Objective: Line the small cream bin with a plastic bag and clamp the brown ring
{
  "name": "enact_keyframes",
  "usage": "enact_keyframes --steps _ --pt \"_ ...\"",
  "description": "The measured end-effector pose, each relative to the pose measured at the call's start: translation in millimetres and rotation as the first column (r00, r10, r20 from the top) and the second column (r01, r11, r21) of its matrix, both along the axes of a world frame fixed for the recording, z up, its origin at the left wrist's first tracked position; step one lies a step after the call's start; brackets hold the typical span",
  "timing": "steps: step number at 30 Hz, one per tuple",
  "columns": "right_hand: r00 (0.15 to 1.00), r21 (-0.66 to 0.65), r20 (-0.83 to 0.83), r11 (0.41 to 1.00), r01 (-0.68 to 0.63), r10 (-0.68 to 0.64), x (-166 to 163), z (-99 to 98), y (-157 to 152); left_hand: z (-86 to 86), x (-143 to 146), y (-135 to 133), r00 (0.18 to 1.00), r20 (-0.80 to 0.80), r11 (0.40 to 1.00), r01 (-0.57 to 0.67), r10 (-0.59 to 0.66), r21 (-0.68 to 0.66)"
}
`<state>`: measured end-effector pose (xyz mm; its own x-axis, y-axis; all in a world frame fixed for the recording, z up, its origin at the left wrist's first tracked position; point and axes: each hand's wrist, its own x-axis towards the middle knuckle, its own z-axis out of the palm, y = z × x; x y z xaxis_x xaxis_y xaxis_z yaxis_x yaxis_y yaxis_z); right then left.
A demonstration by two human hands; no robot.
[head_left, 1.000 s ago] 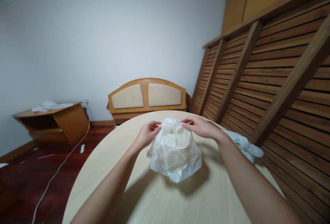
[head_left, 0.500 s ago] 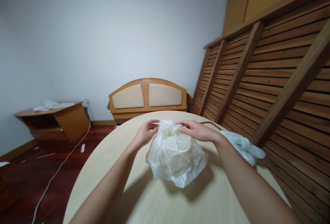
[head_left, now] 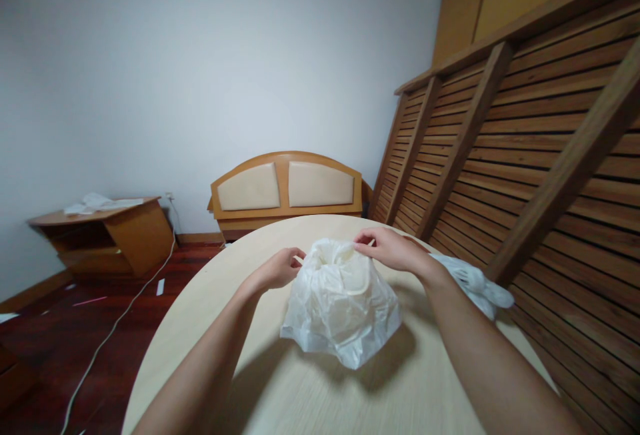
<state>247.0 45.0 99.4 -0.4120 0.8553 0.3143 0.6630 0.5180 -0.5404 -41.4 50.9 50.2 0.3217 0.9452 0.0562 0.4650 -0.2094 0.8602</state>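
Observation:
A crumpled white plastic bag [head_left: 340, 301] sits in the middle of a round light wooden table [head_left: 280, 388]. Something pale and rounded shows through its thin film. My left hand [head_left: 277, 269] pinches the bag's top edge on the left side. My right hand [head_left: 393, 249] pinches the top edge on the right side, a little higher. Both hands have their fingers closed on the plastic at the bag's gathered mouth.
A second white plastic bag [head_left: 475, 286] lies at the table's right edge beside a slatted wooden frame [head_left: 525, 155]. A padded headboard [head_left: 286, 189] leans against the far wall. A low wooden cabinet [head_left: 110, 235] stands left, with a white cable [head_left: 115, 328] across the dark floor.
My left hand has dropped lower and slightly back along the bag's left edge. The right hand stays at the top right edge. The bag has slumped and spread a little.

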Motion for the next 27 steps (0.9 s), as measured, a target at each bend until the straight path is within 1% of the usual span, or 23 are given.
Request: enact_keyframes --steps 2,3,5,6,8,9,12,14,16,19,21,23,27 --pt "1.0 0.034 0.007 0.999 0.03 -0.03 0.5 -0.9 0.9 2.1 -1.7 0.4 1.0 -0.001 1.0 0.006 -0.006 0.003" --pt "0.999 0.047 0.011 0.998 0.038 -0.038 0.6 -1.0 1.2 4.4 -1.2 0.8 1.0 0.02 0.999 -0.012 0.011 0.034" --pt "0.999 0.073 0.013 0.997 0.039 -0.04 0.1 -1.2 1.2 10.8 2.2 1.0 0.993 0.104 0.985 -0.08 0.064 0.155" --pt "0.999 0.085 0.011 0.996 0.033 -0.034 -0.7 -1.5 1.4 14.4 4.7 0.5 0.984 0.156 0.967 -0.119 0.085 0.224" --pt "1.0 0.095 -0.013 0.995 0.009 -0.008 -3.4 -3.3 2.5 20.8 10.1 -2.1 0.967 0.24 0.934 -0.158 0.082 0.319" --pt "0.999 0.093 -0.034 0.996 -0.004 0.007 -5.2 -4.8 3.5 23.2 12.8 -4.1 0.963 0.261 0.932 -0.148 0.06 0.332" --pt "0.992 0.065 -0.116 0.997 -0.042 0.049 -11.3 -10.3 7.0 26.4 19.4 -10.3 0.957 0.291 0.951 -0.071 -0.021 0.302" --pt "0.984 0.042 -0.162 0.997 -0.071 0.077 -14.9 -12.4 7.4 26.3 21.6 -12.3 0.956 0.289 0.962 -0.042 -0.039 0.271" --pt "0.981 0.016 -0.178 0.997 -0.08 0.082 -16.9 -11.7 4.9 26.0 21.6 -12.1 0.961 0.274 0.965 -0.053 -0.021 0.257" --pt "0.993 -0.026 -0.117 1.0 -0.004 0.001 -17.0 -6.6 -2.9 26.3 18.1 -9.4 0.966 0.256 0.961 -0.09 0.021 0.26" --pt "0.997 -0.081 -0.068 0.996 0.034 -0.04 -16.0 -3.1 -7.8 27.0 15.3 -7.7 0.967 0.251 0.964 -0.101 0.037 0.247" --pt "0.998 -0.123 -0.056 0.992 0.014 -0.021 -15.8 -1.1 -10.8 27.7 13.4 -6.7 0.967 0.25 0.967 -0.113 0.054 0.227" --pt "0.99 -0.105 -0.113 0.99 -0.092 0.08 -20.9 -1.7 -10.6 29.1 13.4 -6.7 0.961 0.264 0.97 -0.14 0.084 0.199"
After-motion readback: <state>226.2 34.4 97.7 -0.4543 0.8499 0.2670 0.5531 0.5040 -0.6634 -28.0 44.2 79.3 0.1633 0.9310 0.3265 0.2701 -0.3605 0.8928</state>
